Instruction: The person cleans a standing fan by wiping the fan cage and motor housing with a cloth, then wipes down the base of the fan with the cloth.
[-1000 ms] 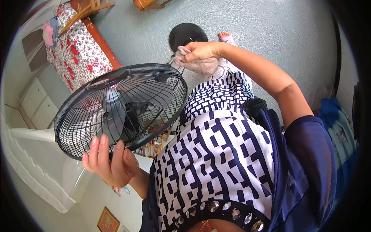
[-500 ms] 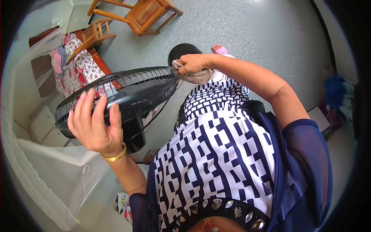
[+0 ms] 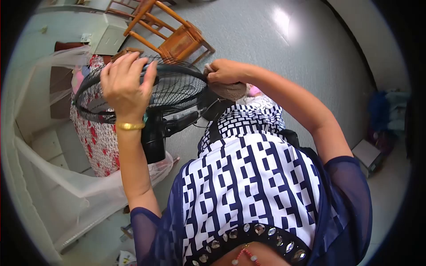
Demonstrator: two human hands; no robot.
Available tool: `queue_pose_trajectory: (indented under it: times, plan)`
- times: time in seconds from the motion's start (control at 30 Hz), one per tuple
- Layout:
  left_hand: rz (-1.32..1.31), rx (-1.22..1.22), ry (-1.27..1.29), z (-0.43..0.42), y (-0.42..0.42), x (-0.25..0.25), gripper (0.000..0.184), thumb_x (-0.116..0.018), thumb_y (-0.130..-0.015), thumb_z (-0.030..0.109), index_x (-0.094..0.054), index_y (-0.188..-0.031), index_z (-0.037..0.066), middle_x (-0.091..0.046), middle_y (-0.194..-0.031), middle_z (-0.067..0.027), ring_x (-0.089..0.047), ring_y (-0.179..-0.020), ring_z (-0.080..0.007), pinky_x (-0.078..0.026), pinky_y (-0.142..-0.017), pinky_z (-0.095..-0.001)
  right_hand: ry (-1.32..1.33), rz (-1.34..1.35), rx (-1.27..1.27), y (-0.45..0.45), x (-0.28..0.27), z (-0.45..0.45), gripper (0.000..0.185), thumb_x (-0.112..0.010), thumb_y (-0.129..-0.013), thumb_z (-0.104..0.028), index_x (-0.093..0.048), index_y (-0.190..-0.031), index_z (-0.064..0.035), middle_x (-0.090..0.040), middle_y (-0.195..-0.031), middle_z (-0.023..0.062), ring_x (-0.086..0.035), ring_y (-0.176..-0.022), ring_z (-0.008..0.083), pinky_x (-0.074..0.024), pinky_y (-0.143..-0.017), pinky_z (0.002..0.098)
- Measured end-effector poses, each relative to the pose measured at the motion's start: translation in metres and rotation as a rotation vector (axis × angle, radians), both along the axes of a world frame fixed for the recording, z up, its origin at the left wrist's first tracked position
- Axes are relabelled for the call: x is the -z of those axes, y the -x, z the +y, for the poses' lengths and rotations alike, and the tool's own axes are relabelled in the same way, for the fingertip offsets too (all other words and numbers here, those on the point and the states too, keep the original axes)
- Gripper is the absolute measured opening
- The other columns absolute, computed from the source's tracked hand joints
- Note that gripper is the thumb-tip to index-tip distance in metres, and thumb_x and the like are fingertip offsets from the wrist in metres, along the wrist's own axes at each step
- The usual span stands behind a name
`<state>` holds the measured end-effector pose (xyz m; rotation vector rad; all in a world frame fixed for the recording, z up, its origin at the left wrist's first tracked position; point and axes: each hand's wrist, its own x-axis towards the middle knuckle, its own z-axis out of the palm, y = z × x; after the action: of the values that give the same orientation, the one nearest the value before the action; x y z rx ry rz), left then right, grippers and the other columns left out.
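Observation:
A black electric fan [image 3: 182,91] stands in front of me, its round wire cage tilted. My left hand [image 3: 126,86] is at the left part of the cage, fingers bent over its upper rim and the thumb on the near side. A gold bracelet [image 3: 130,126] circles that wrist. My right hand [image 3: 226,72] grips a bunched grey-brown cloth [image 3: 230,91] at the right edge of the cage. Below the cage shows the black motor housing [image 3: 154,139]. The fan's dark round base [image 3: 217,108] is partly hidden behind the cloth.
Wooden chairs [image 3: 179,43] stand beyond the fan. At left are a bed with a red-flowered cover [image 3: 95,146] and a white net [image 3: 57,177]. A blue bundle [image 3: 379,108] and a box [image 3: 367,153] lie by the right wall.
The fan cage has tilted, so its wires and inside show more. My left hand has moved up and right, its fingers now bent over the rim. My right hand keeps the cloth at the cage edge.

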<state>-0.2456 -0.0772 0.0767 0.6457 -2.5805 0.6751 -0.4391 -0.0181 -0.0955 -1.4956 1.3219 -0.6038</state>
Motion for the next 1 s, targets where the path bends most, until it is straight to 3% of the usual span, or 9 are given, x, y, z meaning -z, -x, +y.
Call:
queue_pose_trajectory:
  times: [0.17, 0.4, 0.5, 0.57, 0.63, 0.7, 0.77, 0.83, 1.0]
  plan:
    - [0.017, -0.02, -0.047, 0.004, -0.002, 0.0, 0.019, -0.072, -0.077, 0.023, -0.069, -0.09, 0.01, -0.066, -0.099, -0.0055, -0.061, -0.098, -0.0219, -0.042, -0.09, -0.0376, -0.049, -0.076, 0.091, 0.009, -0.039, 0.01, 0.03, -0.057, -0.084, -0.024, -0.064, -0.098, 0.0019, -0.066, -0.087, 0.0114, -0.059, -0.078, 0.0159, -0.0493, -0.07, 0.031]
    - [0.503, 0.191, -0.404, 0.058, -0.005, -0.029, 0.042, -0.067, -0.083, 0.04, -0.065, -0.11, 0.008, -0.062, -0.116, -0.0118, -0.057, -0.112, -0.0301, -0.046, -0.096, -0.0385, 0.036, -0.816, 0.376, 0.01, -0.156, 0.039, 0.033, -0.056, -0.091, -0.021, -0.058, -0.115, 0.0012, -0.066, -0.103, 0.0097, -0.064, -0.087, 0.0143, -0.0527, -0.076, 0.0275]
    - [0.738, 0.167, -0.951, 0.089, -0.015, -0.03, 0.102, -0.076, -0.069, 0.056, -0.028, -0.146, 0.008, -0.034, -0.146, -0.0154, -0.038, -0.133, -0.0291, -0.036, -0.106, -0.0378, 0.08, -0.904, 0.358, -0.005, -0.18, 0.037, 0.032, -0.058, -0.092, -0.022, -0.058, -0.114, 0.0009, -0.066, -0.102, 0.0099, -0.065, -0.089, 0.0153, -0.0534, -0.077, 0.0284]
    - [0.829, 0.238, -1.047, 0.093, -0.016, -0.012, 0.128, -0.08, -0.062, 0.058, -0.002, -0.151, 0.008, -0.018, -0.152, -0.0164, -0.026, -0.139, -0.0287, -0.027, -0.111, -0.0379, 0.049, -0.921, 0.378, -0.033, -0.203, 0.042, 0.033, -0.059, -0.091, -0.022, -0.056, -0.117, -0.0007, -0.064, -0.106, 0.0108, -0.064, -0.093, 0.0172, -0.0535, -0.078, 0.0287]
    - [0.807, 0.178, -0.884, 0.106, -0.021, -0.024, 0.129, -0.083, -0.064, 0.049, 0.003, -0.15, 0.006, -0.023, -0.15, -0.0168, -0.026, -0.139, -0.0273, -0.023, -0.113, -0.0372, 0.086, -0.861, 0.119, -0.059, -0.21, 0.042, 0.042, -0.058, -0.093, -0.024, -0.05, -0.126, 0.0001, -0.056, -0.119, 0.0105, -0.053, -0.111, 0.0188, -0.044, -0.094, 0.0335]
    - [1.29, 0.219, -1.106, 0.114, -0.023, -0.026, 0.116, -0.08, -0.074, 0.039, 0.001, -0.15, 0.005, -0.03, -0.146, -0.017, -0.033, -0.134, -0.0258, -0.028, -0.11, -0.0371, 0.328, -0.645, -0.071, -0.079, -0.212, 0.036, 0.048, -0.056, -0.094, -0.033, -0.048, -0.128, 0.0013, -0.05, -0.125, 0.0134, -0.046, -0.119, 0.0233, -0.0354, -0.102, 0.036]
    - [1.363, 0.172, -0.983, 0.118, -0.041, -0.022, 0.098, -0.076, -0.077, 0.022, -0.012, -0.149, 0.004, -0.037, -0.141, -0.014, -0.04, -0.129, -0.0218, -0.032, -0.107, -0.0347, 0.528, -0.32, -0.374, -0.076, -0.226, 0.021, 0.054, -0.053, -0.094, -0.042, -0.049, -0.126, 0.0015, -0.045, -0.127, 0.0161, -0.042, -0.123, 0.0293, -0.0308, -0.105, 0.0366]
    - [1.703, 0.153, -1.389, 0.132, -0.061, -0.022, 0.079, -0.072, -0.077, 0.018, -0.031, -0.143, 0.001, -0.047, -0.133, -0.0118, -0.048, -0.121, -0.019, -0.037, -0.103, -0.0326, 0.588, -0.167, -0.543, -0.07, -0.236, 0.013, 0.058, -0.053, -0.093, -0.047, -0.051, -0.126, 0.0006, -0.047, -0.128, 0.0187, -0.043, -0.123, 0.0341, -0.0325, -0.105, 0.0379]
    - [1.917, 0.318, -1.475, 0.177, -0.115, -0.012, 0.058, -0.058, -0.078, 0.022, -0.046, -0.127, -0.005, -0.054, -0.125, -0.016, -0.056, -0.111, -0.0237, -0.044, -0.098, -0.0339, 0.39, -0.28, -0.874, -0.064, -0.25, -0.007, 0.041, -0.057, -0.093, -0.03, -0.058, -0.12, 0.0, -0.057, -0.123, 0.0175, -0.055, -0.113, 0.0288, -0.0423, -0.097, 0.0385]
